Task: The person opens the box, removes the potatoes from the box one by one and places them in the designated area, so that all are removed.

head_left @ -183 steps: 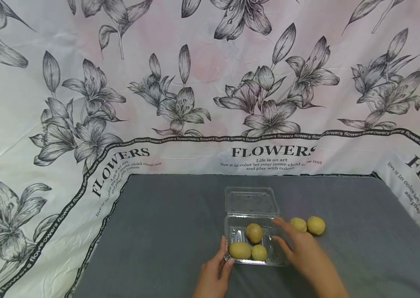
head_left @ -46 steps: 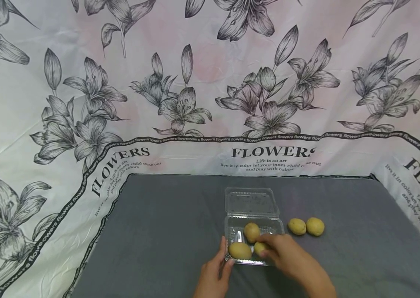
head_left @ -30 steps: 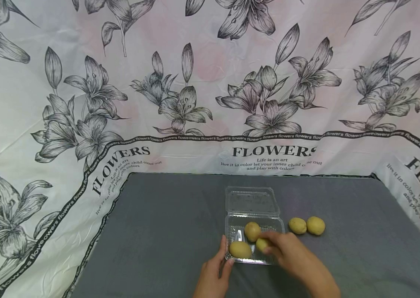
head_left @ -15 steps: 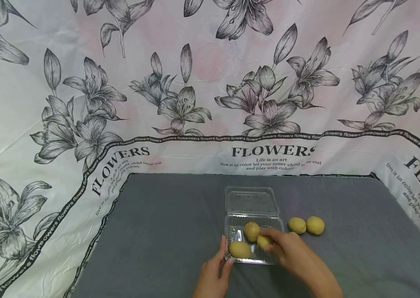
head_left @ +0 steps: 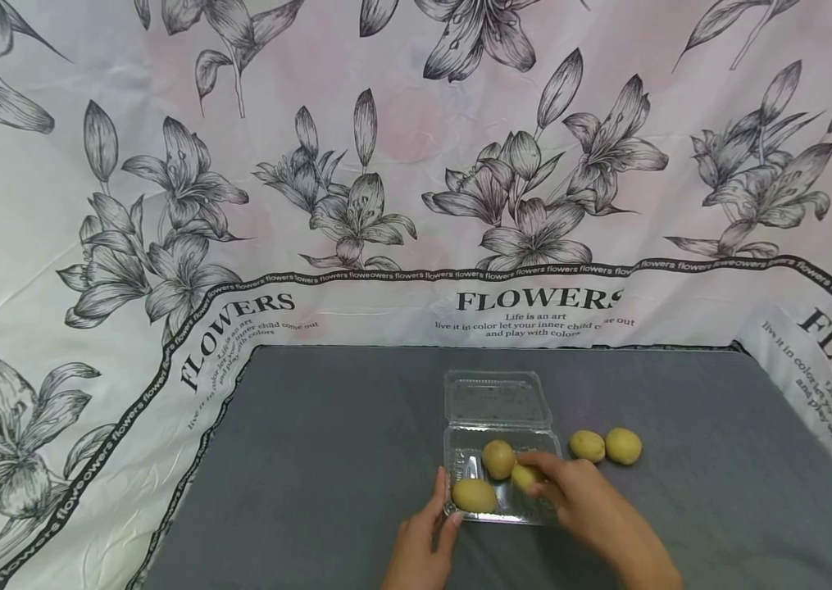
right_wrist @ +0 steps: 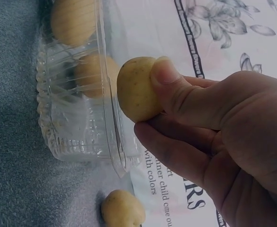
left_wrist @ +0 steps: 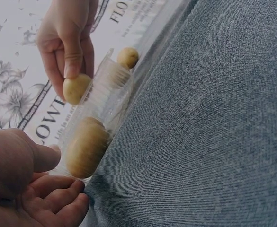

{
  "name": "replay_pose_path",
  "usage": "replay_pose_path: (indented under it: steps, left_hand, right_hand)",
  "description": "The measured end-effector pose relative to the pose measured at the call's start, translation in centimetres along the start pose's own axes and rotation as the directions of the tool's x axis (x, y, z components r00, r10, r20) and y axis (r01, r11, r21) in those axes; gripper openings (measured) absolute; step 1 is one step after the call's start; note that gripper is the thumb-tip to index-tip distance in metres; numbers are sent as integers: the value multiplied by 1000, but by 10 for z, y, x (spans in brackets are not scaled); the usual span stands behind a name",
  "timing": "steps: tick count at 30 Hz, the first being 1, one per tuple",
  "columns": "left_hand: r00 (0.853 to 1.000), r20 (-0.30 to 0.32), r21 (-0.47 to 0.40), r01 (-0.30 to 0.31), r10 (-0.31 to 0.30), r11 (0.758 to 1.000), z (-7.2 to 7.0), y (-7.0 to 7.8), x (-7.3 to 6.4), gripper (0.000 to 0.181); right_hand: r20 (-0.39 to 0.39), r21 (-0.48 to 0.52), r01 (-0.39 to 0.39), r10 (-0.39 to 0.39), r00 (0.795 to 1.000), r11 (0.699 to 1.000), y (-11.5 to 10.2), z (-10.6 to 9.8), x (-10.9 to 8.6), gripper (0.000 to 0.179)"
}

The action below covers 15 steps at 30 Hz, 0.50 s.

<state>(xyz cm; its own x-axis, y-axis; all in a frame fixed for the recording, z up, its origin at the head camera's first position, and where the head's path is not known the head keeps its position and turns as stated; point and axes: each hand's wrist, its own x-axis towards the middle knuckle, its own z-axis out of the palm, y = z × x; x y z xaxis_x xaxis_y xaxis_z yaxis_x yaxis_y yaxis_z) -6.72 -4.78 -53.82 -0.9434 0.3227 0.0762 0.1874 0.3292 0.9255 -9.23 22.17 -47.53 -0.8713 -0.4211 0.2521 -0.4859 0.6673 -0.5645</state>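
A clear plastic clamshell box (head_left: 500,512) stands on the grey table with its lid (head_left: 497,399) folded back. My left hand (head_left: 421,541) holds its near left corner, the thumb at the front and a finger along the left side. Inside lie a larger oval potato (head_left: 475,496) at the front left and a rounder brownish potato (head_left: 498,460) behind it. Between thumb and fingers, my right hand (head_left: 578,496) pinches a small yellow potato (right_wrist: 139,89). In the right wrist view this potato is at rim height, above the box floor.
Two more yellow potatoes, one nearer the box (head_left: 588,446) and one farther right (head_left: 623,446), lie on the grey tabletop (head_left: 327,459) right of the box. A flower-printed cloth (head_left: 401,307) hangs behind the table and along its sides.
Earlier my right hand was spread over the box's right side; since then it has taken hold of the small front potato and drawn it slightly up and right. My left hand stays in place.
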Motion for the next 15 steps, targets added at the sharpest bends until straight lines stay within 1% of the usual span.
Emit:
replay_pose_path:
  steps: [5,9,10,12,15]
  left_hand:
    - [1000,-10,0,4,-4,1000,0,2,-1,67]
    - [1000,-24,19,-12,13,1000,0,3,-2,67]
    - [1000,-26,14,-8,8,1000,0,3,-2,67]
    - [1000,-26,4,-1,1,1000,0,3,-2,67]
    - [1000,-29,1,-7,7,1000,1,2,-1,66]
  right_hand:
    - [-26,-7,9,-9,1000,1000,1,-2,-2,33]
    - [-39,3,-16,16,999,1000,0,-4,-3,33]
    - [-45,4,-17,17,999,1000,1,-4,-3,33]
    - [-66,-4,-11,11,998,1000,2,-4,-4,33]
    - [-119,-40,28,-32,992,999,4,-2,-4,35]
